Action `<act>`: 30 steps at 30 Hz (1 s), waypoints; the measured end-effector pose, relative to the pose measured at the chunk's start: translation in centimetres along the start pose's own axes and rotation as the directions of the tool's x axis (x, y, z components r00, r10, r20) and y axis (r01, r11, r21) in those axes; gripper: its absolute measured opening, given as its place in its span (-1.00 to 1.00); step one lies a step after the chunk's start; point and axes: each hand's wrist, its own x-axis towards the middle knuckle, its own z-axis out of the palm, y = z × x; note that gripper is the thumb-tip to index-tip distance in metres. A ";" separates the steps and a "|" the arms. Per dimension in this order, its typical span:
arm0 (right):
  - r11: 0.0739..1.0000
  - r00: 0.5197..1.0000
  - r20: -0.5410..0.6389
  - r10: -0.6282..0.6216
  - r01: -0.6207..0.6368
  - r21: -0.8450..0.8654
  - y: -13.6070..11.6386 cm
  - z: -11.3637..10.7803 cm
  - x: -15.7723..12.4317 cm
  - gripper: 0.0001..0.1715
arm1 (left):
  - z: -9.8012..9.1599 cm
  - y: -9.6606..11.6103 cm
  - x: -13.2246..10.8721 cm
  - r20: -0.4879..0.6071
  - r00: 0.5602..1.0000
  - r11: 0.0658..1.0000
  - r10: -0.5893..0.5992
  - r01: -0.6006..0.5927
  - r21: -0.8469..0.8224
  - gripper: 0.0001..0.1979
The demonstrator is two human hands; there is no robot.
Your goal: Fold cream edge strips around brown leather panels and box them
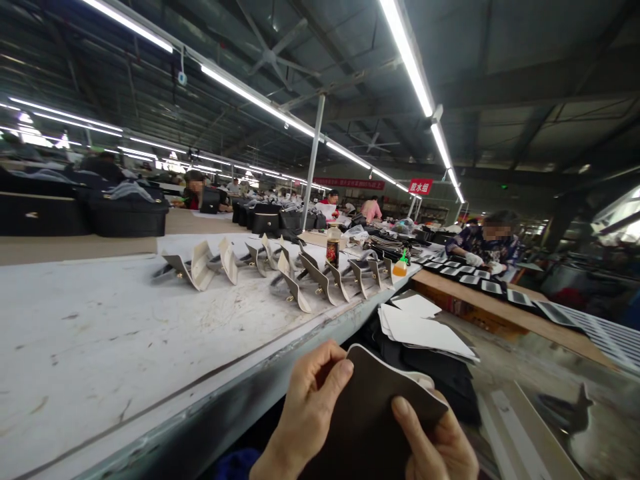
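Between my hands is a dark brown leather-like panel (370,413) with a pale edge, its upper rim bent in a wave. My left hand (313,403) pinches the upper left corner between thumb and fingers. On the other side, my right hand (435,433) grips the panel with the thumb on the dark face and the fingers behind it. A small pale piece (423,380) shows behind the top edge; what it is I cannot make out. The panel is held off the table, beside its front edge, and its lower part runs out of view.
Several curved pale flaps with metal fittings (295,290) stand on the white worktable (100,333). Near them are a dark-labelled jar (333,247) and a small bottle of amber liquid (400,265). White sheets (425,327) lie on black material at right. A gloved co-worker (483,247) works beyond.
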 end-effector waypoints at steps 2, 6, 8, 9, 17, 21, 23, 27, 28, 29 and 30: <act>1.000 1.000 0.020 0.017 -0.017 -0.011 0.0 -0.3 0.3 -0.52 | 0.1 0.0 0.0 0.020 1.000 1.000 0.007 -0.007 0.024 -0.63; 0.996 0.980 0.183 0.084 -0.080 -0.027 -0.5 -1.2 1.5 -0.54 | 0.3 0.1 -0.1 0.042 0.987 0.964 0.152 -0.158 0.214 -0.66; 0.997 0.967 0.245 0.073 -0.069 -0.023 -1.3 -1.6 2.0 -0.52 | 0.3 0.0 -0.2 0.014 0.951 0.893 0.308 -0.295 0.339 -0.68; 1.000 0.972 0.235 0.031 -0.030 -0.006 -1.8 -1.7 2.1 -0.53 | 0.2 0.0 -0.3 0.002 0.930 0.862 0.368 -0.342 0.374 -0.69; 0.680 0.712 0.478 -0.514 0.678 -0.279 -6.4 -0.8 1.9 -0.77 | 0.6 -0.7 -1.0 0.166 0.852 0.729 0.496 -0.513 0.453 -0.79; 0.593 0.521 0.703 -0.484 0.786 -0.175 -7.0 0.3 2.2 -0.82 | 1.2 -1.6 -1.5 0.279 0.850 0.722 0.447 -0.527 0.449 -0.76; 0.591 0.521 0.717 -0.464 0.785 -0.188 -6.9 0.3 2.2 -0.88 | 1.5 -2.1 -1.7 0.308 0.866 0.734 0.393 -0.497 0.463 -0.70; 0.602 0.652 0.627 -0.427 0.722 -0.340 -6.4 -1.5 2.0 -0.79 | 1.8 -2.5 -1.7 0.344 0.904 0.777 0.254 -0.402 0.484 -0.66; 0.620 0.719 0.544 -0.433 0.675 -0.400 -6.2 -2.4 2.0 -0.77 | 1.7 -2.5 -1.6 0.357 0.909 0.783 0.214 -0.378 0.493 -0.66; 0.647 0.785 0.446 -0.430 0.612 -0.455 -6.0 -3.3 2.1 -0.74 | 1.3 -2.5 -1.6 0.371 0.913 0.783 0.169 -0.353 0.512 -0.67; 0.680 0.837 0.343 -0.426 0.547 -0.489 -5.9 -4.4 2.3 -0.71 | 0.9 -2.5 -1.6 0.380 0.917 0.775 0.121 -0.326 0.541 -0.68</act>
